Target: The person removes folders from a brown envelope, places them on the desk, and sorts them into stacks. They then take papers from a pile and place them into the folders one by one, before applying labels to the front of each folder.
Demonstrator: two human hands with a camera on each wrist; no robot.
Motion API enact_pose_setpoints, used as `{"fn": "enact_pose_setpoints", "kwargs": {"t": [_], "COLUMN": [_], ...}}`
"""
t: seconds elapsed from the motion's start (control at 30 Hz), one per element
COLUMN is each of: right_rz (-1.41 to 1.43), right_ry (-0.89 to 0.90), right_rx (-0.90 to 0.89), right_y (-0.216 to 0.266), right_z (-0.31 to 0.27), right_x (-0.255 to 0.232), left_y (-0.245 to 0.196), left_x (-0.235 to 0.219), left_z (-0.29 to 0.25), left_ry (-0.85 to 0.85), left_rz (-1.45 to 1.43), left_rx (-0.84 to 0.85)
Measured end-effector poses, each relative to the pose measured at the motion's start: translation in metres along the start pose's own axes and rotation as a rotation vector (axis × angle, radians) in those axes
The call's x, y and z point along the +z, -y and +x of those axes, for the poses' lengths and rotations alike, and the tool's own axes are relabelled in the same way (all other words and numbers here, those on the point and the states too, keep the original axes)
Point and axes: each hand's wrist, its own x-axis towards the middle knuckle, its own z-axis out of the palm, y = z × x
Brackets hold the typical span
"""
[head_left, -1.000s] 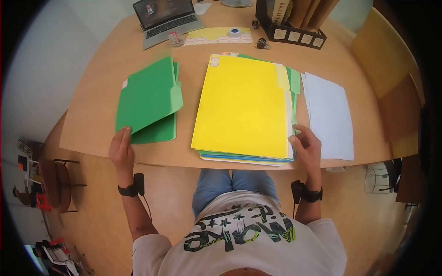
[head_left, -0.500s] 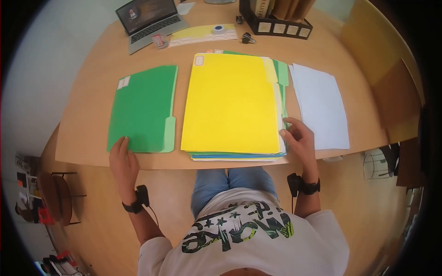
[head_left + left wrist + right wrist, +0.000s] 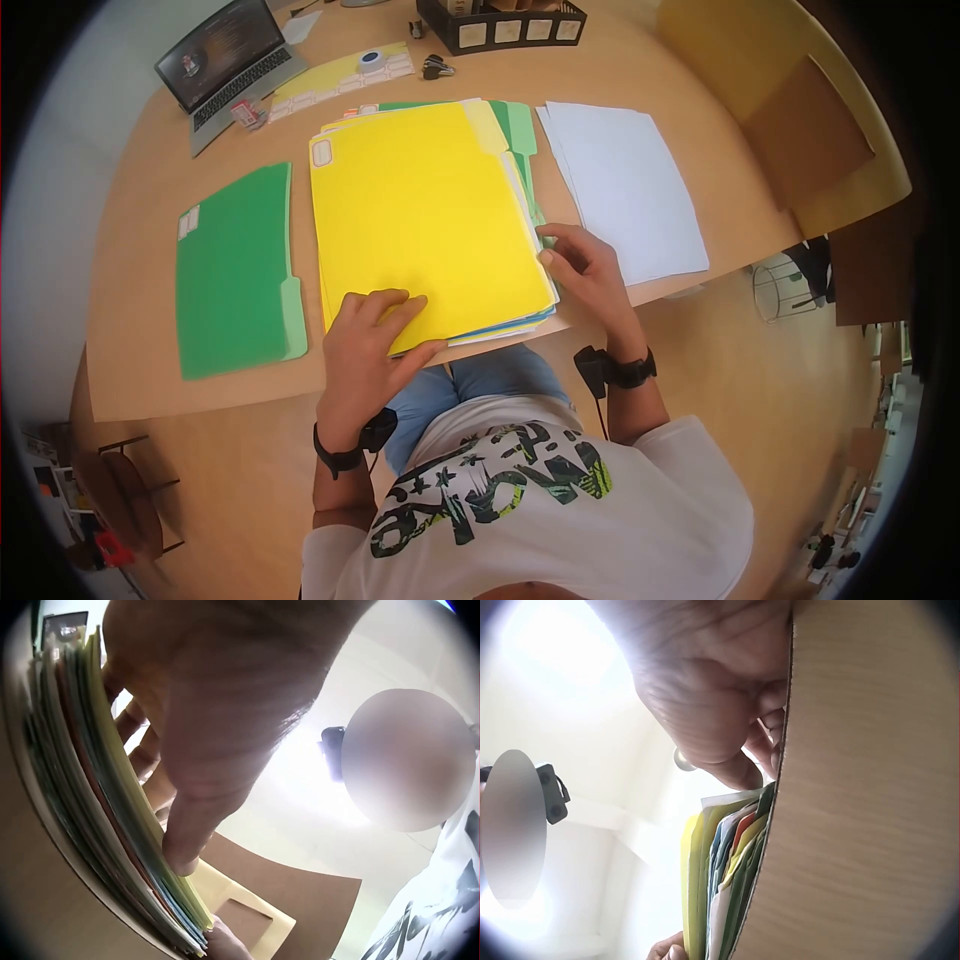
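The person seems to be steadying the stack of folders (image 3: 731, 862), which is lying at the centre of the head frame on the counter (image 3: 130, 398), with a yellow folder (image 3: 420, 210) on top. The left hand (image 3: 366, 335) is resting on its lower left corner, fingers spreading apart; the right hand (image 3: 588, 272) is touching the right edge, thumb and index finger staying apart. The next move is probably calling for a pinch on the top folder's edge. A green folder (image 3: 238, 285) is lying at left. Both folders are bearing white labels (image 3: 321, 152); no writing is showing readably there.
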Motion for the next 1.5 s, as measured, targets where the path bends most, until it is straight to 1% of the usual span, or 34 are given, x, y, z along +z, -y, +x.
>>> {"fn": "enact_pose_setpoints", "kwargs": {"t": [0.1,0.2,0.3,0.37,0.47,0.5,0.57,0.67,0.7,0.77,0.8,0.87,0.9,0.97,1.0,1.07,1.1,1.17,1.27,1.37,1.4,1.47,1.5], "right_rz": [0.029,0.031,0.021,0.027,0.229,0.155,0.007,-0.405,-0.49,-0.659,-0.667,-0.684,-0.655,-0.597,-0.621,-0.669,-0.703,-0.774,-0.763,-0.545,-0.396,-0.096,-0.02], "right_ry": [0.006,0.01,0.005,-0.006,-0.141,-0.132,-0.114,0.034,0.046,0.07,0.072,0.081,0.066,0.039,-0.014,-0.126,-0.116,-0.1,0.087,0.091,0.036,-0.071,-0.126], "right_rx": [-0.007,-0.023,-0.046,-0.045,0.005,-0.016,-0.056,0.098,0.06,-0.02,-0.038,-0.082,-0.068,-0.037,-0.073,-0.135,-0.153,-0.188,-0.066,0.018,0.009,-0.004,-0.009], "right_y": [-0.003,-0.005,-0.005,-0.006,-0.007,-0.003,0.02,0.051,0.053,0.057,0.057,0.05,0.049,0.047,0.047,0.046,0.046,0.048,0.055,0.055,0.047,0.027,0.025], "right_z": [-0.001,-0.001,-0.001,-0.001,-0.003,-0.003,-0.003,-0.001,0.0,0.003,0.004,0.005,0.005,0.003,0.003,-0.001,-0.002,-0.001,0.0,0.001,0.002,0.002,0.002], "right_x": [0.0,0.0,0.0,0.001,0.007,0.007,0.005,0.008,0.011,0.016,0.019,0.027,0.029,0.031,0.032,0.034,0.033,0.029,0.028,0.026,0.024,0.013,0.004], "left_y": [0.0,0.002,0.013,0.012,0.016,0.018,0.02,0.021,0.02,0.021,0.022,0.024,0.024,0.019,0.018,0.019,0.019,0.018,0.015,0.014,0.014,0.014,0.014], "left_x": [0.0,0.002,0.012,0.02,0.03,0.032,0.036,0.039,0.04,0.043,0.044,0.045,0.045,0.046,0.047,0.046,0.046,0.049,0.05,0.049,0.048,0.044,0.041], "left_z": [0.001,0.001,-0.008,-0.013,-0.021,-0.022,-0.025,-0.028,-0.029,-0.034,-0.036,-0.037,-0.037,-0.036,-0.037,-0.039,-0.04,-0.038,-0.035,-0.035,-0.035,-0.036,-0.036], "left_ry": [-0.052,-0.064,-0.14,-0.265,-0.429,-0.481,-0.526,-0.612,-0.644,-0.666,-0.68,-0.723,-0.746,-0.736,-0.727,-0.74,-0.745,-0.818,-0.881,-0.883,-0.88,-0.802,-0.759], "left_rz": [-0.028,-0.09,-0.189,-0.149,-0.129,-0.129,-0.125,-0.138,-0.145,-0.176,-0.19,-0.178,-0.172,-0.18,-0.185,-0.188,-0.192,-0.23,-0.281,-0.26,-0.241,-0.125,-0.069], "left_rx": [0.041,0.043,-0.031,-0.055,-0.041,-0.029,-0.007,0.01,0.014,-0.035,-0.061,-0.061,-0.062,-0.013,0.012,-0.015,-0.026,-0.046,-0.07,-0.067,-0.062,0.002,0.034]}}
